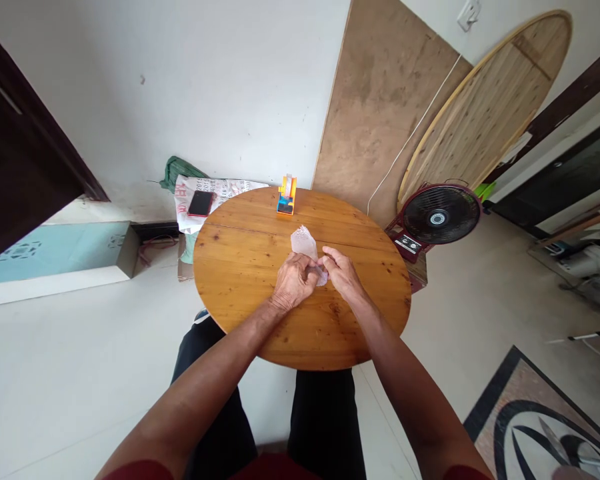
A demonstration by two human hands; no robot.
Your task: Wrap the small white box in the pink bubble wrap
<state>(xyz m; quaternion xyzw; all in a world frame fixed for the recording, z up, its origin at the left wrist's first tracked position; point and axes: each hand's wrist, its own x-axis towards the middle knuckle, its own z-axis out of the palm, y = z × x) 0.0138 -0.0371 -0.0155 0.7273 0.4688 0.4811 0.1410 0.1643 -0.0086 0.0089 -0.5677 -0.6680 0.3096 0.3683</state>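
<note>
A pale, pinkish-white wrapped bundle [304, 241], seemingly of thin plastic or bubble wrap, lies on the round wooden table [240, 247]. My left hand [296, 279] is closed over its near part, with thumb and fingers pinching it. From the other side, my right hand [344, 273] pinches its right edge between thumb and forefinger, close to the left fingertips. The bundle's far end sticks out beyond my hands. Whatever is inside it, if anything, cannot be made out. Behind it, near the table's far edge, stands an orange and blue tape dispenser [287, 195].
A phone [201, 203] rests on a printed white sack [230, 189] left of the table. To the right stands a dark red fan [437, 217]. A large round wooden board [490, 100] and a brown panel [375, 100] lean against the wall, with a white cable [420, 123] hanging across.
</note>
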